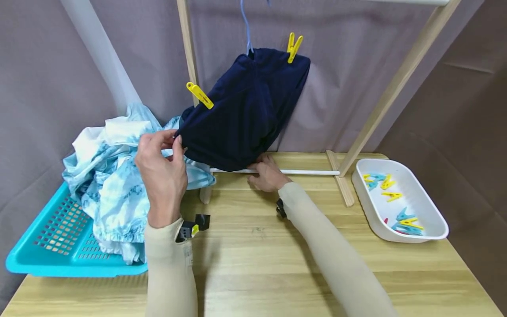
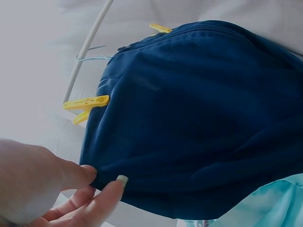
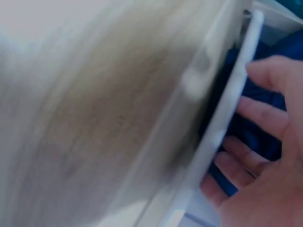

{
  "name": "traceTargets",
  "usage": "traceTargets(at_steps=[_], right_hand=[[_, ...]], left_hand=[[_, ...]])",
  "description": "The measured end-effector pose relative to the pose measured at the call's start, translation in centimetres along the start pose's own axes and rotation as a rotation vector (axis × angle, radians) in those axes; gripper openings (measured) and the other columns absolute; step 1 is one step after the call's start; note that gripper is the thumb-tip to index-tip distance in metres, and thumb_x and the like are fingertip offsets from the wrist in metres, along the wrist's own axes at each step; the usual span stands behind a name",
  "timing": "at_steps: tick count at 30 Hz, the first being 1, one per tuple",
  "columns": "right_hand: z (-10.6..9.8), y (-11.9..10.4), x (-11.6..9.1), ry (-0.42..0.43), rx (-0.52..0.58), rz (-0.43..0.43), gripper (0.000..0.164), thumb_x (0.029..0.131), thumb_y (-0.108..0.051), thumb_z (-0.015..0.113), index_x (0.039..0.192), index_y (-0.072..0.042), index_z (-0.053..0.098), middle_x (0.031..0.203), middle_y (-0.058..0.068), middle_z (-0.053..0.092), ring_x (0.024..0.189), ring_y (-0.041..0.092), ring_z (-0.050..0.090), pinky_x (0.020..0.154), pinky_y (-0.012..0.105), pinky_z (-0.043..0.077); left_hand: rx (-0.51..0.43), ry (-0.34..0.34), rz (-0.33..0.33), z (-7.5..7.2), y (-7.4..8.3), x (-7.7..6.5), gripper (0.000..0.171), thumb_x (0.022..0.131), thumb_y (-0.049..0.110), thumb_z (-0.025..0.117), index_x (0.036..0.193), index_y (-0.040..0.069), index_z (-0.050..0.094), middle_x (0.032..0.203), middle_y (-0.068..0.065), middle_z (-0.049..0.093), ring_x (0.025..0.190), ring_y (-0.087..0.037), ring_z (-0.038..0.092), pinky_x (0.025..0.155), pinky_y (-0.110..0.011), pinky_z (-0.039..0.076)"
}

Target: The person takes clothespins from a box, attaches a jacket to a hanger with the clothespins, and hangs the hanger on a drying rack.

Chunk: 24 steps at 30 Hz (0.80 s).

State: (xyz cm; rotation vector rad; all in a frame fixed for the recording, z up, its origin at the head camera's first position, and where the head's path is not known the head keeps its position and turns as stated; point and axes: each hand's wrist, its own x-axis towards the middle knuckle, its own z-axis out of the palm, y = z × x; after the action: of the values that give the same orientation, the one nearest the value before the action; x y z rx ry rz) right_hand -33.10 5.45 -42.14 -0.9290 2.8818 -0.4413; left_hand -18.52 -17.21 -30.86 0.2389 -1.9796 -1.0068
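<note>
A navy garment (image 1: 241, 110) hangs tilted from a light blue hanger (image 1: 246, 26), with one yellow clothespin (image 1: 200, 95) on its left edge and another yellow clothespin (image 1: 294, 47) at its top right. My left hand (image 1: 164, 169) pinches the garment's lower left corner between thumb and fingers; the left wrist view shows this grip close up, below a clothespin. Low under the garment, my right hand (image 1: 269, 174) reaches to the white bottom bar (image 1: 310, 172). In the right wrist view its loosely bent fingers (image 3: 262, 116) lie at the bar, with navy cloth behind them.
At left, a turquoise basket (image 1: 23, 255) holds crumpled blue-and-white tie-dye clothing (image 1: 123, 185), part of which spills toward the rack. A wooden rack post (image 1: 400, 83) slants up on the right. Beside it stands a white tub (image 1: 441, 222) with several yellow and blue clothespins.
</note>
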Motion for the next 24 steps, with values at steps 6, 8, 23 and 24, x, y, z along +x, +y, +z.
traceTargets(at_steps=[6, 8, 23, 24], right_hand=[[-1.0, -1.3, -1.1, 0.073, 0.018, 0.009, 0.032, 0.097, -0.019, 0.061, 0.122, -0.002, 0.072, 0.127, 0.016, 0.069, 0.124, 0.034, 0.059, 0.109, 0.045, 0.046], [-1.3, -2.0, -1.8, 0.081, 0.048, 0.048, 0.028, 0.097, -0.019, 0.06, 0.117, -0.004, 0.074, 0.122, 0.013, 0.071, 0.118, 0.03, 0.062, 0.103, 0.043, 0.05], [-2.2, -14.0, -5.7, -0.032, 0.662, -0.104, 0.027, 0.105, -0.032, 0.058, 0.088, -0.016, 0.071, 0.08, 0.003, 0.069, 0.071, 0.021, 0.073, 0.061, 0.03, 0.055], [-2.0, -15.0, -5.7, -0.042, 0.698, -0.1, 0.024, 0.104, -0.032, 0.059, 0.091, -0.016, 0.071, 0.081, 0.002, 0.069, 0.069, 0.021, 0.073, 0.06, 0.031, 0.056]], left_hand=[[-0.008, -0.053, -0.042, -1.3, 0.3, -0.1, 0.025, 0.1, 0.016, 0.063, 0.12, 0.003, 0.072, 0.104, -0.018, 0.067, 0.094, -0.032, 0.069, 0.074, -0.036, 0.051], [-0.016, -0.091, -0.075, -2.0, 0.5, -0.2, 0.028, 0.1, 0.016, 0.064, 0.125, 0.004, 0.069, 0.104, -0.018, 0.069, 0.094, -0.033, 0.07, 0.079, -0.04, 0.053], [0.211, -0.651, -0.015, -8.9, -0.1, -0.7, 0.048, 0.103, 0.035, 0.06, 0.139, 0.003, 0.057, 0.138, -0.026, 0.051, 0.13, -0.045, 0.04, 0.103, -0.059, 0.036], [0.235, -0.693, 0.007, -9.4, -0.6, 0.0, 0.051, 0.102, 0.036, 0.061, 0.141, 0.004, 0.056, 0.14, -0.027, 0.048, 0.133, -0.045, 0.036, 0.103, -0.06, 0.036]])
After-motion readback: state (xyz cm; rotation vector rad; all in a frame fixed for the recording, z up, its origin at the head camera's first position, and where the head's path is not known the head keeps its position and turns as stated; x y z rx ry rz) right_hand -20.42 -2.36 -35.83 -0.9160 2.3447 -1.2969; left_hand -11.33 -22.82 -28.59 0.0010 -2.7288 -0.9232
